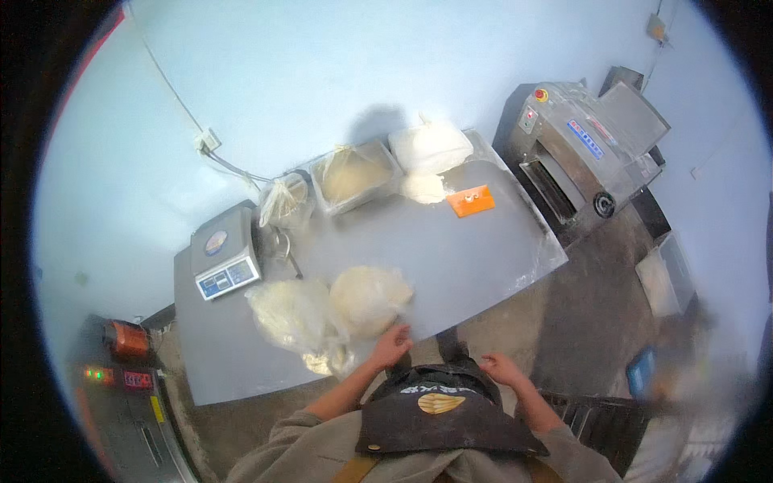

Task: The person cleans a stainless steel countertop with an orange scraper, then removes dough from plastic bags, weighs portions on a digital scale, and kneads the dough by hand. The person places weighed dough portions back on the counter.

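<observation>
My left hand (392, 348) is at the front edge of the grey table, just below a large round lump of pale dough (366, 296) that seems wrapped in clear plastic. Its fingers are loosely apart, with nothing seen in them. Left of the dough lies a crumpled clear plastic bag (291, 314), whose contents are hard to make out. My right hand (503, 369) hangs off the table beside my dark apron (435, 423), fingers loosely bent, holding nothing that I can see.
On the grey table (459, 274) stand a digital scale (228, 256), a tied plastic bag (286, 201), a lined tub (354, 179), a white sack (431, 146), spilled flour (423, 188) and an orange scraper (471, 201). A metal roller machine (584, 161) stands at the right, near a clear bin (664, 278).
</observation>
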A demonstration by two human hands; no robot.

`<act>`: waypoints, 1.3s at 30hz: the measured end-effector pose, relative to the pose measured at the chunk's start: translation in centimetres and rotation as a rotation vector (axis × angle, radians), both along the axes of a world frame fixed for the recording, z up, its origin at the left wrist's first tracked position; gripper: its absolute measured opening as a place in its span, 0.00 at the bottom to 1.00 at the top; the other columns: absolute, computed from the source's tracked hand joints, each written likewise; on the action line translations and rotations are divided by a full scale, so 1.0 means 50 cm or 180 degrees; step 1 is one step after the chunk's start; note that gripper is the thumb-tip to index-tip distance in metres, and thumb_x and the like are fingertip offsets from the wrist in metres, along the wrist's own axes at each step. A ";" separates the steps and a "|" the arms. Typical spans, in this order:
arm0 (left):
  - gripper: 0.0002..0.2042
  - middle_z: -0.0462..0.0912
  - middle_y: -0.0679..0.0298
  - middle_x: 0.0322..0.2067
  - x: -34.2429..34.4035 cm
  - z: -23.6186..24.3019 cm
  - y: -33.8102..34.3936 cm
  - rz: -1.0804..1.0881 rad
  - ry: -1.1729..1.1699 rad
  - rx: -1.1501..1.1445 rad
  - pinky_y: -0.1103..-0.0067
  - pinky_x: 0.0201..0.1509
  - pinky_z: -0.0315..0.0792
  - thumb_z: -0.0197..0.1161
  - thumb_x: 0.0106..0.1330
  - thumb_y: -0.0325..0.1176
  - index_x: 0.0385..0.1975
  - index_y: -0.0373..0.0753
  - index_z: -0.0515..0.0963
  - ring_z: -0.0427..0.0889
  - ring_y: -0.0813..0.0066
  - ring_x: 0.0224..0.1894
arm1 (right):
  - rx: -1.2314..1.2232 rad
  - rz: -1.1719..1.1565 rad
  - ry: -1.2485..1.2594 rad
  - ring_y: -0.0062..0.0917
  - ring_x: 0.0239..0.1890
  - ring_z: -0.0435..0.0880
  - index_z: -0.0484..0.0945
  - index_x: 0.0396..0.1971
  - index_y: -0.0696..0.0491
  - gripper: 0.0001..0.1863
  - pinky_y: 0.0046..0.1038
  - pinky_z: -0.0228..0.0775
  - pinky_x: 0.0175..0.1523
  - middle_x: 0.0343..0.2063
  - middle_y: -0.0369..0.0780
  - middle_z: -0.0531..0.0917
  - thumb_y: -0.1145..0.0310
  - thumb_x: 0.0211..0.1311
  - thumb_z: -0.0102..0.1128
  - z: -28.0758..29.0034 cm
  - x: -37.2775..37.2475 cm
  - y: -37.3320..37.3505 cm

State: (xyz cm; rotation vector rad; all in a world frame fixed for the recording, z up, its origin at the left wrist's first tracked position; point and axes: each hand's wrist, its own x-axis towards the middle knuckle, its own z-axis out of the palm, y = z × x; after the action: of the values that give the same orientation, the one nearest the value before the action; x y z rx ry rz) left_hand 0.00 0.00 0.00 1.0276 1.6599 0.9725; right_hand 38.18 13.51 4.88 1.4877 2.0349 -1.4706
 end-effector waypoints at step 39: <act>0.24 0.81 0.46 0.47 0.093 0.030 0.178 0.2783 0.1665 -0.1357 0.61 0.58 0.76 0.73 0.61 0.46 0.46 0.29 0.81 0.81 0.47 0.52 | 0.2380 -0.1207 -0.1423 0.50 0.64 0.75 0.76 0.65 0.57 0.33 0.51 0.70 0.67 0.66 0.48 0.74 0.51 0.66 0.66 -0.133 -0.036 1.209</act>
State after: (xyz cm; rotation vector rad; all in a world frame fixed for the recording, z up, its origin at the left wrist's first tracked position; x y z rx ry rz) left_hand 4.67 8.92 1.49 0.2309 2.7151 0.8295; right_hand 36.39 73.96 -1.77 2.3149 2.1719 -0.3424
